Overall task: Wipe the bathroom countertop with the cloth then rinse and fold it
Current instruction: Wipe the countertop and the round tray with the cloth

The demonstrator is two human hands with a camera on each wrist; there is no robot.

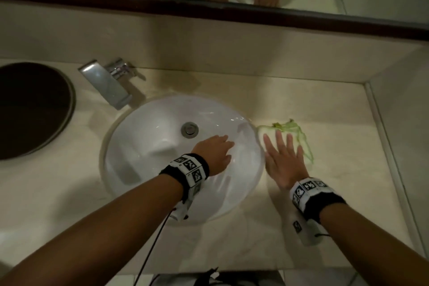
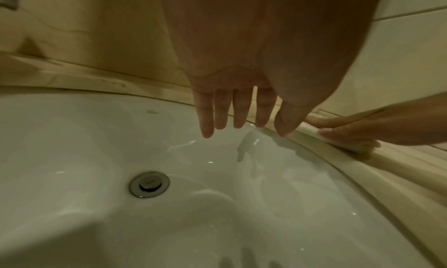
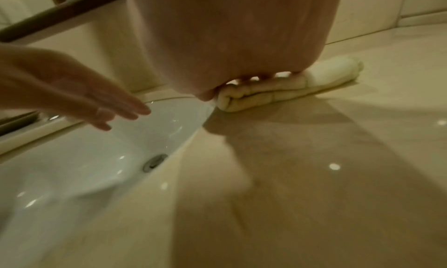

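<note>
A folded pale cloth with a green edge lies on the beige countertop just right of the sink. My right hand lies flat on it, fingers straight and spread, pressing it down. In the right wrist view the cloth shows as a thick folded roll under my fingertips. My left hand hovers over the white sink basin with fingers straight, holding nothing. The left wrist view shows my left hand above the bowl, with the right hand on the cloth at the rim.
A chrome faucet stands behind the sink at left. The drain plug sits in the middle of the basin. A dark round tray lies at far left. A mirror with a dark frame runs along the back wall. A side wall bounds the counter at right.
</note>
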